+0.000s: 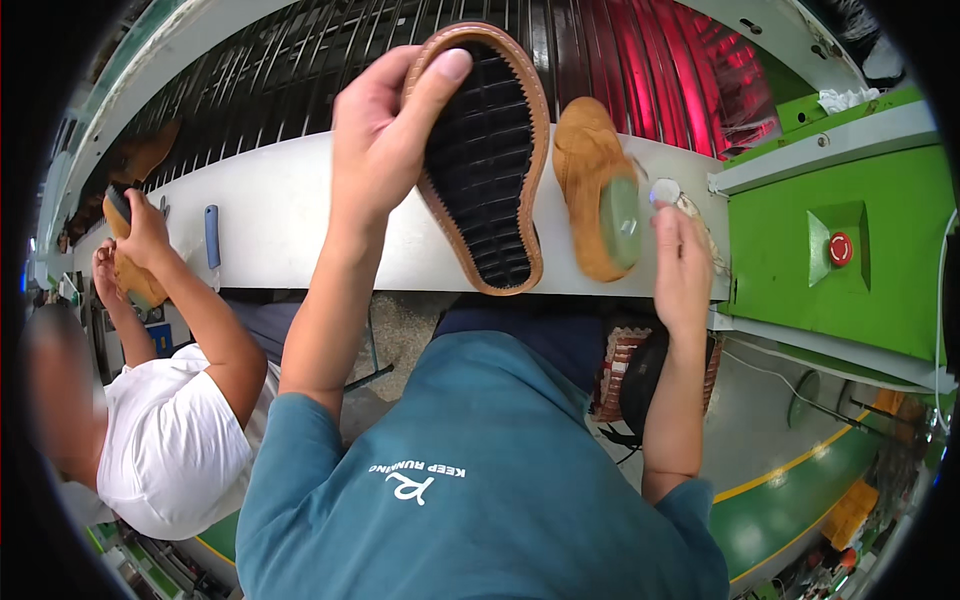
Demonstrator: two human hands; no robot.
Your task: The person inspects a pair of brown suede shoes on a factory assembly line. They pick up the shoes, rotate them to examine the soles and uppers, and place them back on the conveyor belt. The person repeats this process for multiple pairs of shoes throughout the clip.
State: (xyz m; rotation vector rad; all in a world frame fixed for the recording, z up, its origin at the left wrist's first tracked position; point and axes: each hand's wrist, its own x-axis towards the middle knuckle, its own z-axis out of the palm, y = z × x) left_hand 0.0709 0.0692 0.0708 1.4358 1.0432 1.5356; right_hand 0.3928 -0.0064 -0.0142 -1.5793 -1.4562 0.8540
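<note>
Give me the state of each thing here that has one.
Left hand: gripping the brown-rimmed sole
Brown-rimmed sole: held up, black face toward the camera
Right hand: fingers curled; cannot tell whether it holds anything
Tan shoe: lying on the white bench
Green insert: inside the tan shoe
Blue-handled tool: lying on the bench
Red button: cannot tell if pressed
Bars: glowing red at right

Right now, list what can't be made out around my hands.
All in the head view:
- Left hand: most fingertips, hidden behind the sole.
- Sole: its far side, turned away.
- Shoe: its underside, hidden against the table.
- Right hand: whether it touches the white round thing; too small and blurred.
</note>
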